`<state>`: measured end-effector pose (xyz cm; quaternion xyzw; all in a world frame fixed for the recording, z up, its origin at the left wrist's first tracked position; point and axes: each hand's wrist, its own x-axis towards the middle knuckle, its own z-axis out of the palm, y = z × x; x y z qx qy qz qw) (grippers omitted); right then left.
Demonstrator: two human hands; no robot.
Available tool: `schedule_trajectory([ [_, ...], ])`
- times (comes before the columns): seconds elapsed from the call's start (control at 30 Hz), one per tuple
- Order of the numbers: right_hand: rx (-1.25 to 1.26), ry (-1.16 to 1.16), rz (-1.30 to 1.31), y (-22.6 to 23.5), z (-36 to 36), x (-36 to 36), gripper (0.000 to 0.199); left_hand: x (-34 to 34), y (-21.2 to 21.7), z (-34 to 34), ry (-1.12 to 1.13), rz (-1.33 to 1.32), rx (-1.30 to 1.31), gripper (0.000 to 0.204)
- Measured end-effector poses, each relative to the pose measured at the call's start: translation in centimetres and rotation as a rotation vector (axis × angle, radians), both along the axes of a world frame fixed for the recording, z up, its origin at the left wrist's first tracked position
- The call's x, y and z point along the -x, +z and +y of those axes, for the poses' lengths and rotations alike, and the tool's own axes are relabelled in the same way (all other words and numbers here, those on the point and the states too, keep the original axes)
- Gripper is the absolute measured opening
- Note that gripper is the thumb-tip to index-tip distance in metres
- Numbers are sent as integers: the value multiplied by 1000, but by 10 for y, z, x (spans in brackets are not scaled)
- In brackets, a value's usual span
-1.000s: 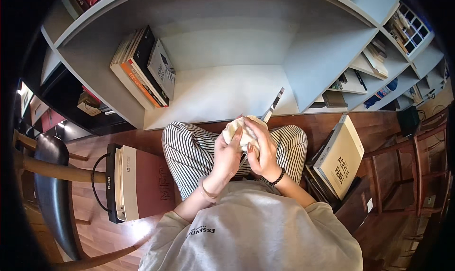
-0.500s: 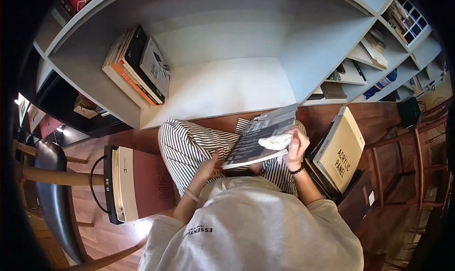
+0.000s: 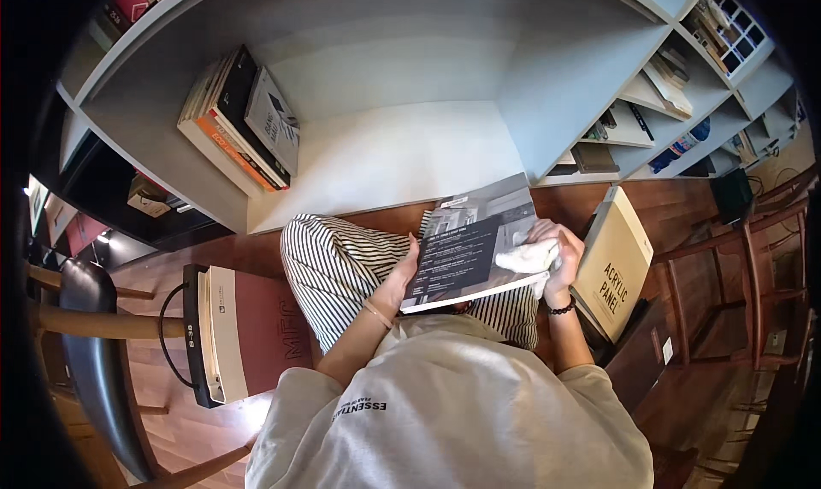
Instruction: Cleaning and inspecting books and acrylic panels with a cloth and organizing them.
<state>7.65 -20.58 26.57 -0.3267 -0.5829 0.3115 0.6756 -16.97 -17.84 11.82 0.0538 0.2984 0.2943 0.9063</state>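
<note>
A grey softcover book or catalogue with a dark text panel lies tilted over my lap, its white page edge toward me. My left hand grips its left edge, thumb along the side and the other fingers hidden beneath. In my right hand is a crumpled white cloth, pressed against the right part of the cover. The fingers of that hand are bent round the cloth. My crossed legs in striped trousers are under the book.
Ahead stands a white shelf unit with upright books at its left. A maroon binder is on the floor to my left, beside a black-seated chair. Cream sample binders and a wooden chair are on the right.
The book has turned flatter, so more of its cover faces up. My right hand with the cloth has shifted right and slightly down; my left hand has moved up along the book's left edge.
</note>
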Motion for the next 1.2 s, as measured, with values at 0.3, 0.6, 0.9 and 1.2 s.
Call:
schedule_trajectory([
  [0.3,475,-53,132,-3,-44,-58,39,-27,27,-25,70,261,-68,69],
  [0.6,541,-463,531,-47,-51,-74,33,-14,-27,13,316,473,-700,65],
  [0.9,590,-319,-424,-8,-19,-27,35,-12,-25,6,286,335,-429,69],
  [1.2,78,-436,-1218,-87,-7,-10,38,-3,-19,13,272,148,-254,71],
])
